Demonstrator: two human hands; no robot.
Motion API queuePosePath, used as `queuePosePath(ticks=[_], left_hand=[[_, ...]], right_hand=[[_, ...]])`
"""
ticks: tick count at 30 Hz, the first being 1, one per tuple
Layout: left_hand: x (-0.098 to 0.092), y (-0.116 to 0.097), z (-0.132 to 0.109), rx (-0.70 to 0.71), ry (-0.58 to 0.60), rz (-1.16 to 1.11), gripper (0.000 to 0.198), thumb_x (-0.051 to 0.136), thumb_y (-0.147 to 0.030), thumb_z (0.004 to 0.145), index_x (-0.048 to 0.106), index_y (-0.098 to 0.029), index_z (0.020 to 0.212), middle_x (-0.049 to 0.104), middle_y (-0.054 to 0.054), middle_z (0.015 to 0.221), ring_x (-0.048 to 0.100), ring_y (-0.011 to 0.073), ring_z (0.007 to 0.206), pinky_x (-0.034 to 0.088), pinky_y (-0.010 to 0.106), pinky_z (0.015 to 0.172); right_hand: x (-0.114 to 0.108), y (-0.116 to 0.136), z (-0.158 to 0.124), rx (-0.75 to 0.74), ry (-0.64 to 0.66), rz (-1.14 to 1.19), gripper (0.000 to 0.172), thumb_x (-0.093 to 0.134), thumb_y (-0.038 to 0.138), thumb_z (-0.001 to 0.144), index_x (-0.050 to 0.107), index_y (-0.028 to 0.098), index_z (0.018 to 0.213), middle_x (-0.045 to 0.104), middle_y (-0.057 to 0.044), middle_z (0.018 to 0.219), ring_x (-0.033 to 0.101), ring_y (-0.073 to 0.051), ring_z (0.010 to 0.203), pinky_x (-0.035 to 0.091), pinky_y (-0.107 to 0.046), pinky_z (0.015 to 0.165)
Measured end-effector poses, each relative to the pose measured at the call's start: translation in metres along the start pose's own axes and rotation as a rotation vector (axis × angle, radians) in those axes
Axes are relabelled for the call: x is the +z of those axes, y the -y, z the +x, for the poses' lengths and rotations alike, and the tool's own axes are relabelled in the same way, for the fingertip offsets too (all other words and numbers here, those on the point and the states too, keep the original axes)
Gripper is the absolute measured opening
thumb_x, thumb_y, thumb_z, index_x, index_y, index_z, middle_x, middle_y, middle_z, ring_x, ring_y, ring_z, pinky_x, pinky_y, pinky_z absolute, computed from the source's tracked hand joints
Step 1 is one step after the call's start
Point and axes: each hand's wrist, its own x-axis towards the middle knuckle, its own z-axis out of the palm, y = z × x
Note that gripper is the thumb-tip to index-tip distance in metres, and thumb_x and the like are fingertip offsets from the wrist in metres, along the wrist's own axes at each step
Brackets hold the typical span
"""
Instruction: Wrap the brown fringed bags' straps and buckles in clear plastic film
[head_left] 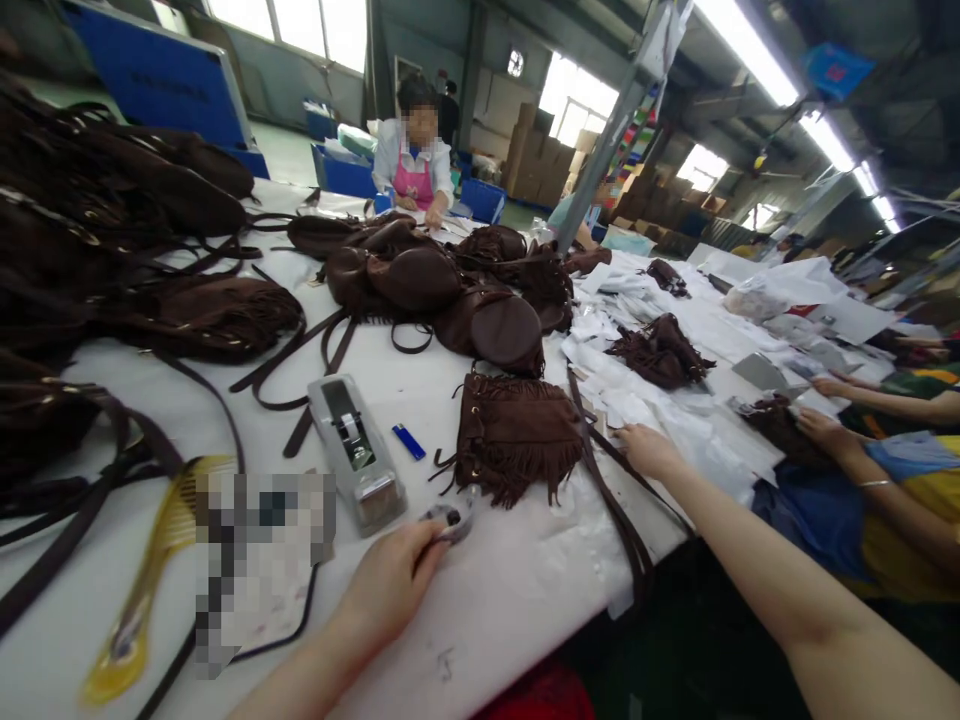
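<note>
The left hand (390,585) pinches a small roll (450,520) just by the dispenser (356,450), probably where it stays handy, while the right hand (649,450) lies open and empty on white sheets (697,440) beside the fringed bag (517,440); the scrawl (444,662) on the table (510,600) is unreadable.

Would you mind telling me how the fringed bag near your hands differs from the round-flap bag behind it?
The fringed bag is matte suede with tassels and lies flat, alone; the round-flap bag is smooth, slightly shiny, domed, and crowded among other bags. Both are dark brown.
</note>
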Motion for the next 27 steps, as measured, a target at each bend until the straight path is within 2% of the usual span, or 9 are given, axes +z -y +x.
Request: queuePosePath(ticks=[6,10,14,17,20,21,22,24,27], left_hand=[[0.002,-0.002,-0.001,0.011,-0.001,-0.059,0.022,0.047,-0.026,0.089,0.068,-0.018,0.089,0.07,0.006,0.087,0.063,0.0197,0.08,0.044,0.027,0.072],[0.004,0.006,0.0,0.028,-0.04,-0.103,0.023,0.048,-0.026,0.088,0.069,-0.019,0.092,0.07,0.005,0.089,0.062,0.0202,0.083,0.043,0.027,0.074],[0.005,0.008,0.0,0.074,-0.033,-0.098,0.022,0.047,-0.028,0.089,0.068,-0.02,0.089,0.069,0.004,0.086,0.062,0.0193,0.08,0.042,0.026,0.072],[0.005,0.007,0.001,0.101,-0.029,-0.06,0.021,0.049,-0.029,0.09,0.067,-0.02,0.087,0.068,0.004,0.088,0.061,0.0191,0.082,0.043,0.026,0.074],[0.003,0.004,0.0,0.104,-0.049,-0.062,0.022,0.048,-0.029,0.091,0.066,-0.019,0.083,0.067,0.005,0.088,0.061,0.0188,0.085,0.042,0.026,0.075],[0.002,0.003,0.0,0.088,-0.05,-0.073,0.023,0.047,-0.03,0.091,0.065,-0.018,0.081,0.066,0.005,0.084,0.061,0.0185,0.081,0.042,0.026,0.073],[0.002,0.002,0.0,0.059,-0.048,-0.094,0.026,0.046,-0.031,0.092,0.063,-0.018,0.078,0.065,0.004,0.078,0.06,0.0179,0.076,0.042,0.026,0.07],[0.001,-0.001,-0.001,-0.025,-0.036,-0.186,0.028,0.046,-0.034,0.092,0.061,-0.018,0.075,0.061,0.002,0.066,0.058,0.016,0.063,0.041,0.025,0.063],[0.004,-0.003,-0.001,-0.199,0.003,-0.462,0.027,0.047,-0.036,0.091,0.058,-0.017,0.076,0.053,-0.003,0.051,0.051,0.0121,0.048,0.039,0.023,0.054]], right_hand=[[0.001,0.003,-0.007,-0.05,0.001,-0.138,0.032,0.047,0.01,0.082,0.069,0.014,0.106,0.069,-0.018,0.102,0.06,-0.027,0.098,0.04,-0.039,0.086],[0.0,0.007,-0.011,-0.052,-0.08,-0.198,0.027,0.049,0.013,0.081,0.071,0.013,0.097,0.071,-0.017,0.092,0.061,-0.027,0.091,0.039,-0.039,0.087],[-0.012,0.007,-0.013,0.095,-0.263,-0.219,0.032,0.041,0.019,0.086,0.069,0.004,0.091,0.068,-0.024,0.091,0.06,-0.03,0.09,0.036,-0.042,0.089],[-0.037,0.008,-0.012,0.264,-0.396,-0.18,0.041,0.032,0.023,0.09,0.065,0.001,0.1,0.066,-0.028,0.092,0.06,-0.032,0.086,0.038,-0.043,0.082],[-0.064,0.032,-0.022,0.416,-0.515,0.228,0.04,0.036,0.031,0.09,0.061,0.007,0.108,0.067,-0.023,0.092,0.061,-0.031,0.082,0.042,-0.041,0.074],[-0.07,0.048,-0.03,0.4,-0.506,0.44,0.038,0.039,0.034,0.089,0.061,0.01,0.109,0.067,-0.02,0.09,0.061,-0.029,0.081,0.043,-0.039,0.073],[-0.073,0.068,-0.039,0.331,-0.427,0.674,0.036,0.042,0.036,0.088,0.06,0.012,0.108,0.067,-0.017,0.089,0.061,-0.028,0.081,0.044,-0.038,0.074],[-0.072,0.115,-0.062,0.198,-0.289,0.853,0.034,0.045,0.045,0.087,0.06,0.02,0.103,0.067,-0.007,0.084,0.061,-0.021,0.074,0.046,-0.032,0.069],[-0.06,0.185,-0.102,-0.073,0.111,1.221,0.03,0.056,0.048,0.08,0.061,0.02,0.09,0.064,-0.002,0.08,0.057,-0.017,0.071,0.045,-0.028,0.065]])
